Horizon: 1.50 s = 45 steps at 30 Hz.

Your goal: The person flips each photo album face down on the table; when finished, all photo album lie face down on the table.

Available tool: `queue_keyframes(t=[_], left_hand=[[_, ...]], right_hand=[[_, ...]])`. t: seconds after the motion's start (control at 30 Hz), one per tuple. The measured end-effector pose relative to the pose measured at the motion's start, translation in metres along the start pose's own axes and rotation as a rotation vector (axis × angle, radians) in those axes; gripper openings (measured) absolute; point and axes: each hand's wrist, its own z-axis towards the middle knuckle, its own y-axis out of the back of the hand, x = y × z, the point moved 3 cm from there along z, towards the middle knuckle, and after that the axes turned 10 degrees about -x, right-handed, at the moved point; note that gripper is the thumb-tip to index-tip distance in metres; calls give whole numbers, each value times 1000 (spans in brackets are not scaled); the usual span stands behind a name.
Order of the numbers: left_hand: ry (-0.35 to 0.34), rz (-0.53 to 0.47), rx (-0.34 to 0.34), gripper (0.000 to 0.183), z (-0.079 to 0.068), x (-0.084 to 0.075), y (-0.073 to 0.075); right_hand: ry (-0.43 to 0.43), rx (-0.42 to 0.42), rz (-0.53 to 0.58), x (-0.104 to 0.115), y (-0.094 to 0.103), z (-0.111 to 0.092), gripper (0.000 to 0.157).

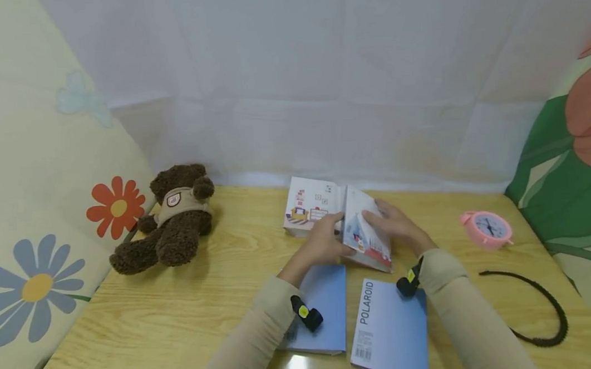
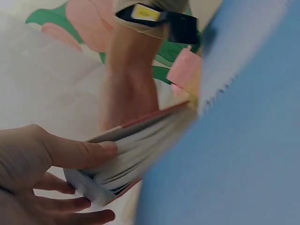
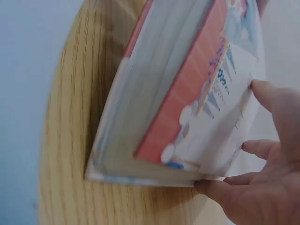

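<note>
A thick photo album (image 1: 365,231) with an illustrated red, white and blue cover stands tilted between both hands. My left hand (image 1: 324,240) grips its left side, the thumb (image 2: 93,154) lying along the page edges in the left wrist view. On the far right side, my right hand (image 1: 397,225) holds the album by its edge; the right wrist view shows the fingertips (image 3: 213,190) at the cover's border. A second album (image 1: 308,200), white with a drawn room scene, lies just behind the left hand. Under the left forearm is a blue album (image 1: 326,300).
Another blue album (image 1: 390,324) marked POLAROID lies near the right forearm. On the right are a pink alarm clock (image 1: 487,229) and a black headband (image 1: 557,304). A brown teddy bear (image 1: 177,218) sits at the table's left, and a white cloth (image 1: 283,135) hangs behind.
</note>
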Motion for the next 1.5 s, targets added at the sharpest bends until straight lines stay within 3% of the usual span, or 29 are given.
queue_keyframes(t=[0.13,0.3,0.4,0.57,0.7,0.8,0.9,1.0,1.13,1.27,1.4,1.5], left_hand=[[-85,-37,-22,88,-1,-17,10],[-205,28,-8,80,-2,-39,9],[-242,110,15,78,-3,-49,1],[-300,271,22,73,-2,-60,-16],[-355,269,26,75,0,-66,-28],[-321,170,23,93,-1,-63,-30],[-234,82,25,109,-3,-51,-32],[-167,32,95,112,-3,-34,-41],[-147,10,199,100,4,-16,-55],[-139,76,185,82,5,-10,-58],[-113,186,154,70,4,-10,-51],[-99,242,145,67,3,-8,-46]], right_hand=[[9,44,217,2,0,-4,79],[-44,95,449,7,3,-9,71],[-62,87,494,12,10,-13,69],[-16,60,479,20,24,-20,64],[-22,32,453,20,32,-26,60],[-45,19,445,18,34,-28,59],[-70,14,448,17,33,-29,60],[-83,10,423,17,33,-28,64],[-72,-6,389,22,33,-27,71],[-73,-1,413,23,29,-26,71],[-93,-6,509,15,30,-27,67],[-94,-45,519,6,32,-27,64]])
